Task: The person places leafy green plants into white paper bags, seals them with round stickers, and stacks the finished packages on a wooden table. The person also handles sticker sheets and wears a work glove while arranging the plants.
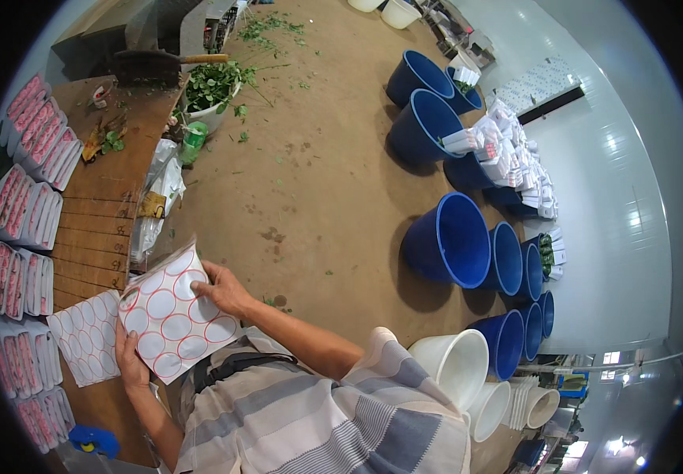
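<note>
Holding a red-circled sheet (177, 324) two-handed, lower left of frame, beside the desk (84, 272).
Grasping the lower-left edge with the fingers of the left hand (132, 366), thumb on the face; grasping the upper-right edge likewise with the right hand (229, 292). Can't tell placement of the fingers hidden behind, or number of layers. To handle well: pinch near opposite edges, light even pressure, tension just enough to stop sagging, no creasing under the thumbs. Watch the second sheet (87, 338) on the desk, immediately left of the held one; probably easy to snag, so lift clear before swinging left. Avoid knocking the pink-and-white bundles (19, 278) along the left rim. If turning, pivot on one hand, regrip with the other, never release both.
</note>
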Demonstrator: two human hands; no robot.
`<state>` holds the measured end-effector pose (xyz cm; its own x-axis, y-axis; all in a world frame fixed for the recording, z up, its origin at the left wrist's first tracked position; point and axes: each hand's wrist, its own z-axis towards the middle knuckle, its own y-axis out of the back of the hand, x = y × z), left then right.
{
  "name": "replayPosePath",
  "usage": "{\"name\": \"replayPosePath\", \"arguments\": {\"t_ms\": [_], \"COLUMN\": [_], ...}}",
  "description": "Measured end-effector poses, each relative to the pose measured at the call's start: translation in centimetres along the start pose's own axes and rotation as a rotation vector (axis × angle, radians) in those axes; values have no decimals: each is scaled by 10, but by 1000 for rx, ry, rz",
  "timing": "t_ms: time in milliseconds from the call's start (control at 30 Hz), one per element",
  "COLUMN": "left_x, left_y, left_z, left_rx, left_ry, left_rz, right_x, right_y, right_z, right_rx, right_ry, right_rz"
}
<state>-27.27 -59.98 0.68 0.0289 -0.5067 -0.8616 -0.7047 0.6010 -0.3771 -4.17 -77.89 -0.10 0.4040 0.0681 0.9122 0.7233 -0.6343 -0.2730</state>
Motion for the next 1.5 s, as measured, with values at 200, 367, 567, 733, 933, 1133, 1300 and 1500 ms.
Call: {"name": "replayPosePath", "arguments": {"t_ms": [200, 367, 567, 733, 933, 1133, 1300, 1500], "left_x": [5, 36, 109, 135, 138, 145, 131, 119], "left_y": [47, 98, 142, 119, 103, 88, 87, 93], "left_z": [28, 22, -44, -47, -2, -15, -53, -56], "left_rx": [-17, -341, -927, -1208, -1181, -1350, -1435, -1369], "left_ry": [-40, -40, 146, 384, 347, 261, 298, 140], "left_rz": [-98, -26, 44, -209, -392, -198, 114, -118], "right_x": [29, 91, 125, 48, -50, -52, -53, -72], "right_y": [-11, -49, -93, -89, -53, -36, -28, 11], "right_z": [68, 155, 220, 310, 377, 384, 376, 326], "right_rx": [-243, -319, -88, -118, -145, -24, -64, -243], "right_ry": [-48, 176, 661, 461, -193, -304, -200, -249], "right_rz": [-642, -319, -26, -287, -152, -187, -342, -441]}}
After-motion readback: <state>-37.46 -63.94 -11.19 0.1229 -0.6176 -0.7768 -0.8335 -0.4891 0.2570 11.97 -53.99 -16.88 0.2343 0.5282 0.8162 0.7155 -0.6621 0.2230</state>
